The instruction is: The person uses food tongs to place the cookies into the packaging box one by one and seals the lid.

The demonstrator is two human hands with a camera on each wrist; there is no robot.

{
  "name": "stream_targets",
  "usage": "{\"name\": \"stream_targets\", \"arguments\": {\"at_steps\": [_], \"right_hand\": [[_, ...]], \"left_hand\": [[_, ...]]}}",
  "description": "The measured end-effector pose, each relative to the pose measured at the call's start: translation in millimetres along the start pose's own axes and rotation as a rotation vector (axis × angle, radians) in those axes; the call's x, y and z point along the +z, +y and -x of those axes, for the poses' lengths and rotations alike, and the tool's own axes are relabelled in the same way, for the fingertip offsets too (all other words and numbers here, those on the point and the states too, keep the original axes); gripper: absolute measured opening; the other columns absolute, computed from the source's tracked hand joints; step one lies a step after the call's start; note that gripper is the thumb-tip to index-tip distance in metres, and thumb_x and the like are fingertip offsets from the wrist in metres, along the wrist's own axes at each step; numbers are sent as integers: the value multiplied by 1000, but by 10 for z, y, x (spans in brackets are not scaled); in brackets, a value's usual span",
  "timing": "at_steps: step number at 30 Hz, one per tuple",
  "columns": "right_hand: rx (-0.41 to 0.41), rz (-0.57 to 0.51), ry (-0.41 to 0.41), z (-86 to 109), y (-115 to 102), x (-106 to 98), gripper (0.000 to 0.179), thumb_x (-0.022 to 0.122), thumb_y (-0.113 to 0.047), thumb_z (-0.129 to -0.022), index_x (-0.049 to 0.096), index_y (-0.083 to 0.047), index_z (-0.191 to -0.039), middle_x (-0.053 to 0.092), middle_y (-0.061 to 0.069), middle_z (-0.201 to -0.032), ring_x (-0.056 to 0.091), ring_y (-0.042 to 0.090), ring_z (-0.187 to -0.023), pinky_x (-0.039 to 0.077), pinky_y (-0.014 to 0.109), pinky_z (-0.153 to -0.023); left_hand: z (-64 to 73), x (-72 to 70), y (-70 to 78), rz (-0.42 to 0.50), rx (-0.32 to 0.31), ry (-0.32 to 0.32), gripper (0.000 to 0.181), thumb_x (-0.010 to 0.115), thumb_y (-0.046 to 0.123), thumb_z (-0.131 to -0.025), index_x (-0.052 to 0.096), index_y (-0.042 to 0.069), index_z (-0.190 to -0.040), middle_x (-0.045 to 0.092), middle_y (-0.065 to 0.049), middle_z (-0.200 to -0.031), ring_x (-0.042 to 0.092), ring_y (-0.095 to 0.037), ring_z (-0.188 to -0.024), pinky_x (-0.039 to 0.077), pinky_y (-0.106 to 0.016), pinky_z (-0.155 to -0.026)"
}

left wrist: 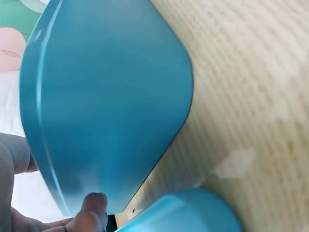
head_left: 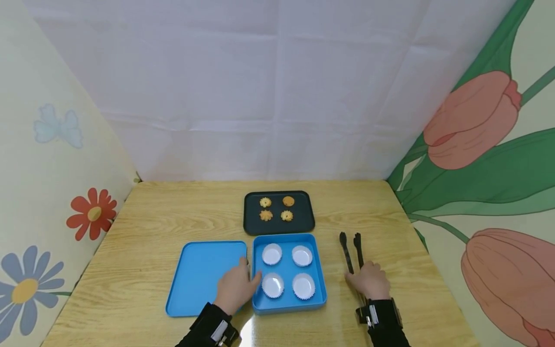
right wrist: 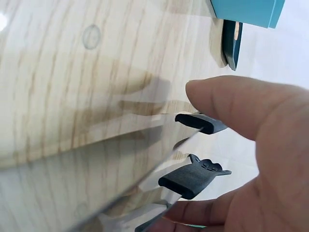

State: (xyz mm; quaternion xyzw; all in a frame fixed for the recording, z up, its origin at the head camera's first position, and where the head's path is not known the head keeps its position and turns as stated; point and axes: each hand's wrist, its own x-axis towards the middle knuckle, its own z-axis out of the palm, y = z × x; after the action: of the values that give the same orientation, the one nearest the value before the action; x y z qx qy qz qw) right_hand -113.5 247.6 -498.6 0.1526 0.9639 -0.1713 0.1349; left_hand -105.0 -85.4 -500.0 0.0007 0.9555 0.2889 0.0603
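My left hand (head_left: 236, 287) is at the near left side of a blue box (head_left: 289, 308). Its thumb reaches over the rim and the fingers lie outside, pinching the wall (left wrist: 111, 106) in the left wrist view. Inside the box stand several white fluted paper cups (head_left: 272, 254). My right hand (head_left: 370, 281) straddles a pair of metal tongs with black tips (head_left: 357, 243). In the right wrist view the thumb (right wrist: 222, 101) is apart from the upper black tip (right wrist: 193, 123), with fingers beyond the lower one (right wrist: 190, 179). The hand hides the middle of the tongs.
The blue lid (head_left: 204, 270) lies on the wooden table (head_left: 143, 231) left of the box. Behind the box sits a black tray (head_left: 277, 229) with several small cookies (head_left: 266, 215). A white cloth (head_left: 260, 96) hangs behind; flower-painted walls (head_left: 451, 183) stand on both sides.
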Motion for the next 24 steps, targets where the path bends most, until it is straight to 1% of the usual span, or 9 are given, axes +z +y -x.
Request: {"name": "stream_targets", "arguments": {"at_steps": [3, 4, 7, 9, 11, 15, 19, 24], "right_hand": [[14, 9, -7, -11, 13, 20, 67, 63, -44, -77, 48, 16, -101, 50, 26, -87, 53, 38, -78, 44, 49, -62], [21, 11, -10, -15, 16, 26, 66, 64, -44, -77, 48, 16, -100, 51, 25, -86, 53, 36, -76, 44, 48, -61], [41, 14, -14, -24, 21, 42, 64, 65, -43, -77, 48, 15, -99, 51, 23, -82, 54, 33, -71, 44, 46, -58], [52, 13, -13, -30, 16, 47, 63, 66, -41, -77, 48, 14, -99, 51, 21, -80, 54, 31, -68, 44, 44, -56], [59, 13, -11, -31, 9, 54, 61, 66, -40, -77, 48, 14, -99, 52, 20, -78, 54, 30, -66, 44, 43, -55], [54, 20, -12, -26, -9, 56, 55, 66, -36, -79, 48, 13, -98, 53, 17, -74, 53, 27, -62, 43, 40, -53], [33, 13, -9, -11, -20, 50, 49, 64, -31, -80, 48, 12, -95, 52, 14, -71, 51, 25, -59, 42, 37, -50], [-11, 12, 28, 9, 1, 39, 44, 63, -27, -79, 48, 12, -90, 50, 12, -65, 49, 24, -55, 38, 35, -46]], "left_hand": [[2, 33, 4, -3, -22, -28, 51, 58, 35, -84, 49, -5, -114, 43, -2, -56, 44, -15, -46, 32, -30, -41], [-2, 42, 5, -4, -33, -40, 52, 58, 34, -85, 49, -6, -117, 46, -3, -58, 45, -15, -49, 33, -31, -42], [-15, 66, 8, -9, -42, -59, 55, 57, 30, -85, 46, -8, -123, 57, -11, -71, 51, -17, -57, 39, -34, -47], [-24, 84, 14, -15, -49, -64, 56, 56, 27, -86, 44, -9, -126, 60, -14, -78, 52, -18, -60, 40, -34, -49], [-21, 103, 20, -16, -54, -68, 54, 55, 24, -86, 44, -9, -127, 61, -14, -81, 52, -18, -61, 40, -34, -49], [-3, 131, 50, -18, -38, -59, 50, 52, 17, -87, 43, -11, -127, 56, -9, -67, 48, -16, -55, 35, -31, -45], [5, 149, 65, -46, -12, -34, 48, 51, 14, -87, 44, -12, -126, 52, -6, -59, 47, -15, -52, 36, -31, -43], [-14, 215, 49, -89, -14, -8, 48, 52, 16, -86, 45, -12, -126, 58, -12, -65, 50, -16, -53, 39, -34, -45]]}}
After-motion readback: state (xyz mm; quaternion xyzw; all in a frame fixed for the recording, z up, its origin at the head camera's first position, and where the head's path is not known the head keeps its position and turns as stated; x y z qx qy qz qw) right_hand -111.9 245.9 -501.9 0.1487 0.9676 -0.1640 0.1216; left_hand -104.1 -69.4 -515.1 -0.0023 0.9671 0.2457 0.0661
